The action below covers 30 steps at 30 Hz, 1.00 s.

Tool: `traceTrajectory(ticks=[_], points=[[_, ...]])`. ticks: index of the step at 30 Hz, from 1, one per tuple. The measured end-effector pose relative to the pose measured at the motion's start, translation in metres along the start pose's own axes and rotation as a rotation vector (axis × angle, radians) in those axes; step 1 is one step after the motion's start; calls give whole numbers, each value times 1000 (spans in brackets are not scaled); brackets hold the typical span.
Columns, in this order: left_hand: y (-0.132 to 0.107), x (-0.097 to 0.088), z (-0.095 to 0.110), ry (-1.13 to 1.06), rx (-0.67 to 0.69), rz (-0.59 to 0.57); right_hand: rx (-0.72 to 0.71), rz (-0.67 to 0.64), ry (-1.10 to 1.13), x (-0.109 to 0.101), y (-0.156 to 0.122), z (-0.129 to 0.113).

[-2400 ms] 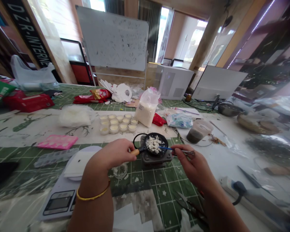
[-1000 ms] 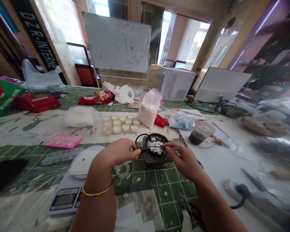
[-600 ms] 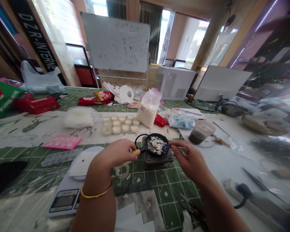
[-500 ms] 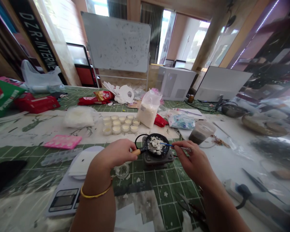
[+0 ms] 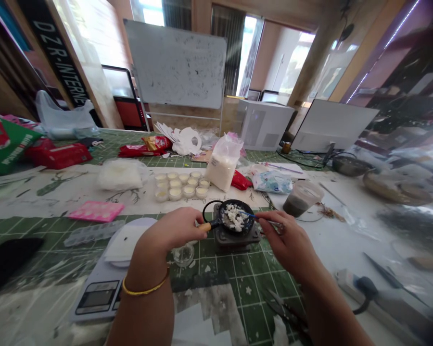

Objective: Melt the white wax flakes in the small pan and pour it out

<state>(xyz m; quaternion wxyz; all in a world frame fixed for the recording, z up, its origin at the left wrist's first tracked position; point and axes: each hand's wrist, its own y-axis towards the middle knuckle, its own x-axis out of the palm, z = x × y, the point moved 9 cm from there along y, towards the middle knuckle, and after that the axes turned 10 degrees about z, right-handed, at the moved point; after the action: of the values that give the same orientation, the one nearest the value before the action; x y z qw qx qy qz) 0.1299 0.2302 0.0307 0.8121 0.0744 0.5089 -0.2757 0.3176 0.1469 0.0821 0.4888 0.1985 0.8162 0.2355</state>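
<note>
My left hand (image 5: 173, 228) is closed round the wooden handle of a small black pan (image 5: 246, 214). The pan sits on a small grey burner (image 5: 236, 237) and holds white wax chunks (image 5: 234, 217). A thin stirring tool with a blue tip (image 5: 254, 217) is pinched in my right hand (image 5: 287, 240), and its tip is in the wax. Between my wrists stands a small clear glass cup (image 5: 183, 254) on the green cutting mat (image 5: 238, 278).
A digital scale (image 5: 104, 283) with a white plate lies at the left. Behind the pan are several small filled candle cups (image 5: 182, 185), a bag of white granules (image 5: 222, 166), a pink mould (image 5: 95, 211) and a tub of dark liquid (image 5: 301, 198). Scissors (image 5: 285, 310) lie near my right forearm.
My right hand has slid the stirring tool back and forth through the wax, and the chunks have shifted. My left hand has kept hold of the pan handle.
</note>
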Motion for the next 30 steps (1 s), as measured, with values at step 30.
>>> traceTrajectory(ticks=[30], points=[[1,1,3,9,0,-8,2,-17,-42,-3,-1,-2]])
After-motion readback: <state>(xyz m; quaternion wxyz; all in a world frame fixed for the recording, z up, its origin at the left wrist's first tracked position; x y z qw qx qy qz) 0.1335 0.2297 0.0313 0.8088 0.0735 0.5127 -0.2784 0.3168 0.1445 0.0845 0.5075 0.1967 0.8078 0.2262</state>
